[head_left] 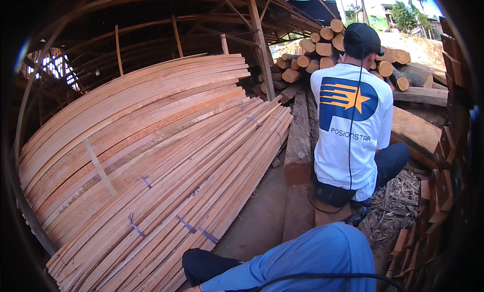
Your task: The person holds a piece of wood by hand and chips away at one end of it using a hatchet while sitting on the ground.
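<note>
Left of and ahead of the right hand (193,289), long reddish-brown wooden strips (222,171) lie bundled with thin purple ties (185,225); they look stiff yet springy, rough, heavy together, best held beside a tie. Only a sliver of that hand shows below its blue sleeve (287,264), so I cannot tell whether its fingers grip anything; the left is unseen. Ahead, rightward, sits a white-shirted person (351,131).

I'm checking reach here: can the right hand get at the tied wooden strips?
Probably yes: the right hand, mostly cut off by the frame, appears near the tied wooden strips, with nothing visible blocking the way.
</note>
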Demonstrator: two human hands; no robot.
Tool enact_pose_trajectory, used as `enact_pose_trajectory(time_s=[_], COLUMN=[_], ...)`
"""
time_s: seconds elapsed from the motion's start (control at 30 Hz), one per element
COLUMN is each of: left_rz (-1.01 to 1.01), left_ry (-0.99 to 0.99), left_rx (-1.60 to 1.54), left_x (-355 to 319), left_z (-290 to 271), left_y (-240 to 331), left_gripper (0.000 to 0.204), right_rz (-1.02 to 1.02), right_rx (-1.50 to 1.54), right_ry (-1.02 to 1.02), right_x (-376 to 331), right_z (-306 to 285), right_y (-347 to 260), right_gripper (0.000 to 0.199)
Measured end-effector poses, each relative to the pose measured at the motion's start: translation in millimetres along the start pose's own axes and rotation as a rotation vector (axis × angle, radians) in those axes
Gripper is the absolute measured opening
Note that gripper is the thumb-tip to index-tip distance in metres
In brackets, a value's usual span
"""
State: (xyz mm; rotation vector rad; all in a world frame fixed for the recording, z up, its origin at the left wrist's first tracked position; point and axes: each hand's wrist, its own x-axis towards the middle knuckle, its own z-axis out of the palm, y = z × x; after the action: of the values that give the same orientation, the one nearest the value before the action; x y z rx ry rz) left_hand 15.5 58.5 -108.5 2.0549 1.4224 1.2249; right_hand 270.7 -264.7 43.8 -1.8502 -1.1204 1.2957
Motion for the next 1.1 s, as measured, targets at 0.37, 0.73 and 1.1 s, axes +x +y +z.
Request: enact_pose_trajectory(time_s=[0.37, 0.73, 1.1], left_rz=[0.069, -0.098, -0.203], left_ry=[-0.069, 0.079, 0.265], left_rx=[-0.081, -0.022, 0.013], left_x=[-27, -10, -18], left_z=[-37, -79, -97], left_y=[100, 83, 20], left_gripper=[0.04, 0.045, 0.051], right_rz=[-0.166, -0.038, -0.082], right_rx=[-0.351, 0.213, 0.111], right_ry=[0.089, -0.033, -0.153], right_x=[46, 84, 90], right_z=[13, 50, 77], right_y=[66, 64, 87], right_gripper=[0.032, 0.026, 0.029])
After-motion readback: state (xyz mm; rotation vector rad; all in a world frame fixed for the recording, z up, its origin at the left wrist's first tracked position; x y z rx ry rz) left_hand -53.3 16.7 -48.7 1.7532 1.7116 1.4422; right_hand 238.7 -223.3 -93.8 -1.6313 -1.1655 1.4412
